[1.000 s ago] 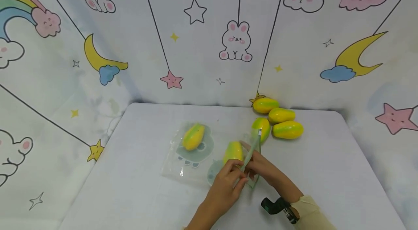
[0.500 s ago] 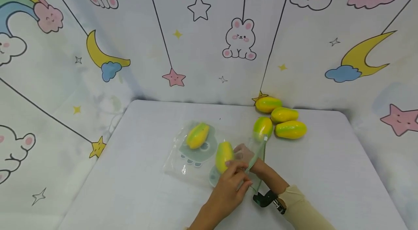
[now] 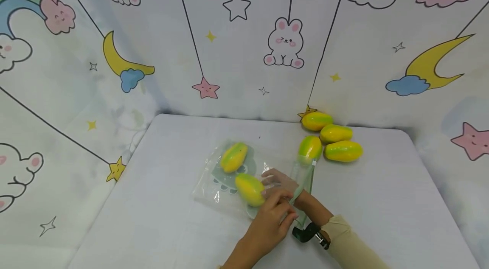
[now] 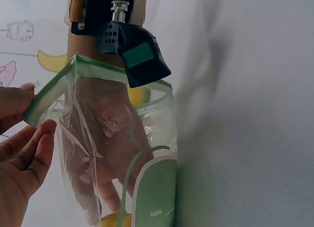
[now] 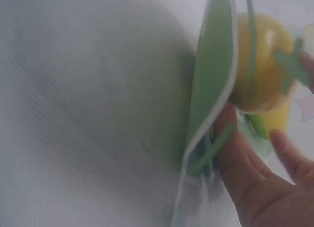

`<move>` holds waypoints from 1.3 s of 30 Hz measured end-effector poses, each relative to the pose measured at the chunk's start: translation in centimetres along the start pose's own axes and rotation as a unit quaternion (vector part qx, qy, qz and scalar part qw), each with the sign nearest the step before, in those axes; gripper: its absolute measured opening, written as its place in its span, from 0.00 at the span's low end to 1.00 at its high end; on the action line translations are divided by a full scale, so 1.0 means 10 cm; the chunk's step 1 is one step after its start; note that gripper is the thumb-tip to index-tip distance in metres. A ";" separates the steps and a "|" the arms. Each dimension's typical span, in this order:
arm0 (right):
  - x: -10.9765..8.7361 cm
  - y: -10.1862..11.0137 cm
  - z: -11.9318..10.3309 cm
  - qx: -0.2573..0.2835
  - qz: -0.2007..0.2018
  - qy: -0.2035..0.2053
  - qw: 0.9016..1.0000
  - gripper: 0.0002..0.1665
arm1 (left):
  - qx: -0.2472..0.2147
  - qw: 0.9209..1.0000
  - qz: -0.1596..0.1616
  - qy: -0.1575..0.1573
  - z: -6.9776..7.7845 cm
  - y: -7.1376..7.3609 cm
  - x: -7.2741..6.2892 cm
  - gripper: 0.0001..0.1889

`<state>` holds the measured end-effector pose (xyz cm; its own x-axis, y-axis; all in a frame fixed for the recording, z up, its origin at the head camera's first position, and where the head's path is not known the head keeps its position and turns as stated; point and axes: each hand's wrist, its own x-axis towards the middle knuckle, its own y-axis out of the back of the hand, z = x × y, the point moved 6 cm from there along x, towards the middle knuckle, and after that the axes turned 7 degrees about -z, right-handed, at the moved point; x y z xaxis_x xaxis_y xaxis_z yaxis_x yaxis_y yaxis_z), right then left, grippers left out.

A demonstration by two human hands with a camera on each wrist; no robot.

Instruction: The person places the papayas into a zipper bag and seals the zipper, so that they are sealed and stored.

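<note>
A clear zip bag (image 3: 204,190) with green printed shapes lies on the table. My left hand (image 3: 267,222) pinches the rim of its mouth, and the green zip strip (image 4: 46,97) shows beside those fingers in the left wrist view. Through the mouth reaches my right hand (image 3: 282,184), inside the bag with its fingers extended and spread. Just beyond its fingertips lies a yellow-green papaya (image 3: 249,189); in the right wrist view the papaya (image 5: 265,65) sits behind the printed plastic, close to the fingers. A second papaya (image 3: 234,157) rests farther in, at the bag's far left.
Several more papayas (image 3: 343,151) are grouped at the table's back right, one of them right behind the bag's mouth. A cartoon-printed backdrop (image 3: 244,48) stands along the back edge of the white table (image 3: 153,201). A dark camera (image 3: 305,233) sits on the right wrist.
My right hand has moved left, deeper into the bag. The nearer papaya has shifted left and tilted toward the other one, and the right fingers have spread. The left hand keeps pinching the rim.
</note>
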<state>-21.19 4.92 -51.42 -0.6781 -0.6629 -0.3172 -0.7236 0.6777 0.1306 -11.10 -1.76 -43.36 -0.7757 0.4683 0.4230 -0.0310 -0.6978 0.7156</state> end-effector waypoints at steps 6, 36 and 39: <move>0.04 -0.09 -0.15 -0.061 -0.017 0.062 0.996 0.18 | -0.005 1.000 -0.002 -0.001 0.01 0.00 0.00 0.04; 0.24 -0.63 -0.24 -0.166 -0.252 0.179 0.936 0.32 | 0.018 1.000 -0.002 -0.001 0.07 -0.01 -0.06 0.04; 0.20 -0.65 -0.36 -0.185 -0.247 0.169 0.936 0.34 | 0.019 1.000 0.005 -0.002 0.05 -0.01 -0.07 0.04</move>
<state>-18.35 -1.95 -49.49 -0.2052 -0.9717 -0.1168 -0.9124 0.1468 0.3822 -10.26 -1.73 -43.40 -0.7738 0.4626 0.4327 0.0018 -0.6815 0.7318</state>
